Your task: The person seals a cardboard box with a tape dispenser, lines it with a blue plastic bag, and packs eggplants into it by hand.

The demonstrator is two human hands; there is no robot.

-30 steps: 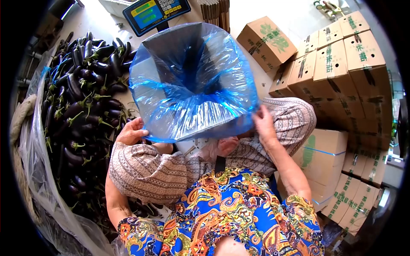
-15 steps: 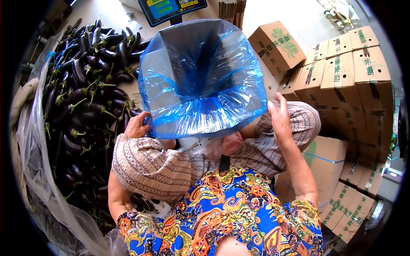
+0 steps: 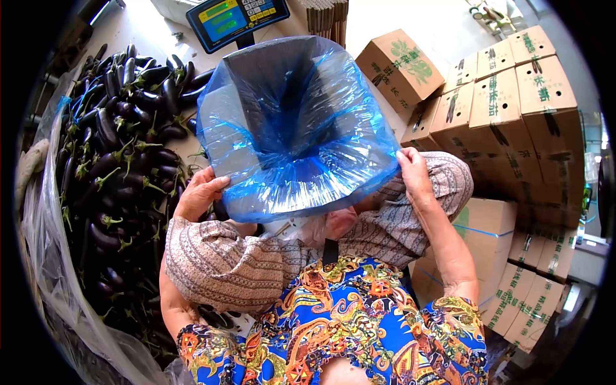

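Holds the blue plastic bag, spread over an open box at upper center of the frame, with fingers of the left hand and right hand closed on its near edges, right of piled eggplants.

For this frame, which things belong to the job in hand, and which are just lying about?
Job in hand:
- Blue plastic bag, spread over an open box
- Left hand and right hand, at the bag's edge

Lying about, untouched:
- Eggplants, though possibly part of the work
- Scale display
- Stacked cartons
- Clear plastic sheet
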